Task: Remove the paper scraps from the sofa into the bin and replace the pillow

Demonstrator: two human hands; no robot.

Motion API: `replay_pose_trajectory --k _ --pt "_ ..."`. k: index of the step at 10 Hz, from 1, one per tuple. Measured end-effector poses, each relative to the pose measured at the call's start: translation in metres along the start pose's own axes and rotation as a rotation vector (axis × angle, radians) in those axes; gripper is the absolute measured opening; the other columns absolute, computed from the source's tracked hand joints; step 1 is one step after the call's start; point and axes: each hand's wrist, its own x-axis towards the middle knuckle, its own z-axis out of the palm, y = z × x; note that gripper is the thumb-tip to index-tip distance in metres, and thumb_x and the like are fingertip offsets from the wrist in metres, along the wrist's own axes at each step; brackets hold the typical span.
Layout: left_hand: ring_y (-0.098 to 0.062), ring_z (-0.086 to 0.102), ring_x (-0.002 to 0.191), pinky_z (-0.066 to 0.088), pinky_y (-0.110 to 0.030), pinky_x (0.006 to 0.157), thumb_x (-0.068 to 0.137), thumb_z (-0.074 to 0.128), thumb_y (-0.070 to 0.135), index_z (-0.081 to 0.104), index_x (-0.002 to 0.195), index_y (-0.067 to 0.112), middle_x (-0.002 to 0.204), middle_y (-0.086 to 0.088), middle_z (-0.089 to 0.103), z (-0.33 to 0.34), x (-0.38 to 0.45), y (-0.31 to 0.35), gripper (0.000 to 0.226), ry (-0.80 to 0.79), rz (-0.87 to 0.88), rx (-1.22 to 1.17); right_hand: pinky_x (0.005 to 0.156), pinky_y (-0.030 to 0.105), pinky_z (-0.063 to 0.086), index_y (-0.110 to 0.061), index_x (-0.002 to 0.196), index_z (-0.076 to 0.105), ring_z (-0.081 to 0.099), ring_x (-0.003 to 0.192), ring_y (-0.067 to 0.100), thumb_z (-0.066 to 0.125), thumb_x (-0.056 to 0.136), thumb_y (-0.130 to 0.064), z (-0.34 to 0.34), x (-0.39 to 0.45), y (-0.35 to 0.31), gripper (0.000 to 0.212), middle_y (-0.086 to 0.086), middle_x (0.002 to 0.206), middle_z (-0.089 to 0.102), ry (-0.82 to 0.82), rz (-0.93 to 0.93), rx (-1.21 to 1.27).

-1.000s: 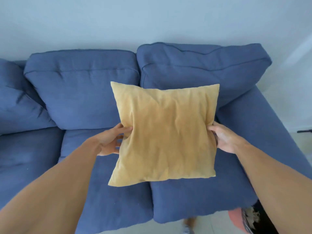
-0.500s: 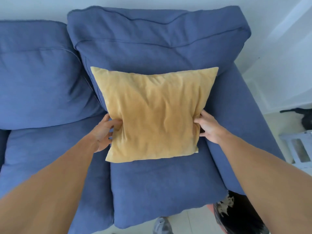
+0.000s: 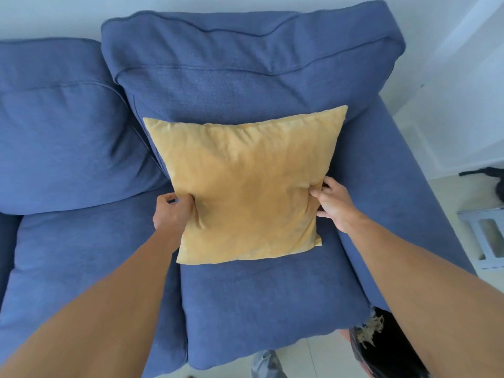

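A mustard-yellow square pillow (image 3: 245, 186) leans against the right back cushion of the blue sofa (image 3: 259, 301), its lower edge on the right seat cushion. My left hand (image 3: 171, 211) grips the pillow's left edge and my right hand (image 3: 331, 203) pinches its right edge. No paper scraps show on the visible seat cushions. At the lower right stands a bin with a black liner (image 3: 381, 347), partly cut off by my right arm, with pale paper scraps at its rim.
The sofa's right armrest (image 3: 403, 192) runs beside my right hand. Beyond it on the pale floor stand a small grey step stool (image 3: 485, 238) and a dark object (image 3: 491, 175). A white wall lies behind the sofa. A shoe tip (image 3: 267, 364) shows at the bottom.
Both hands carried the pillow from mid-air in front of the sofa to the right seat, where it now rests against the back cushion. The view has shifted to the right end.
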Motion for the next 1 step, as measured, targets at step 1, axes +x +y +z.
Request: replay_pose_trajectory --k 1 --pt "-0.016 0.060 0.086 0.048 -0.034 0.073 0.096 0.058 0.033 0.058 0.126 0.027 0.095 0.014 0.059 0.0110 -0.0230 0.0030 0.031 0.116 0.058 -0.076 0.109 0.057 0.051 -0.022 0.155 0.050 0.063 0.129 0.027 0.068 0.103 -0.014 -0.0057 -0.0138 0.0000 0.055 0.004 0.140 0.067 0.048 -0.028 0.034"
